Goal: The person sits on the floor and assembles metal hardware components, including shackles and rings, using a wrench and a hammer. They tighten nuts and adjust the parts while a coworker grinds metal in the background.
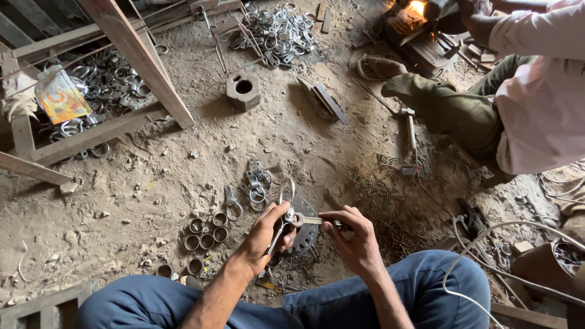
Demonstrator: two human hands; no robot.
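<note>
My left hand [265,234] grips a metal clamp piece [286,194] with a ring at its top, held just above the dirt floor. My right hand [353,237] pinches a small flat metal part [314,220] and holds it against the clamp at its middle joint. Under both hands lies a dark toothed metal disc [306,239]. Several short metal rings [207,234] sit in a cluster on the ground left of my left hand. More finished clamp pieces [256,186] lie just beyond. My knees in blue trousers frame the bottom.
Another person in a pale shirt [542,97] sits at the right near a fire [417,7]. A hammer [411,131] lies by that person's leg. A metal block with a hole [243,90], piles of clamps [277,27], wooden beams [140,58] and a white cable [475,244] surround me.
</note>
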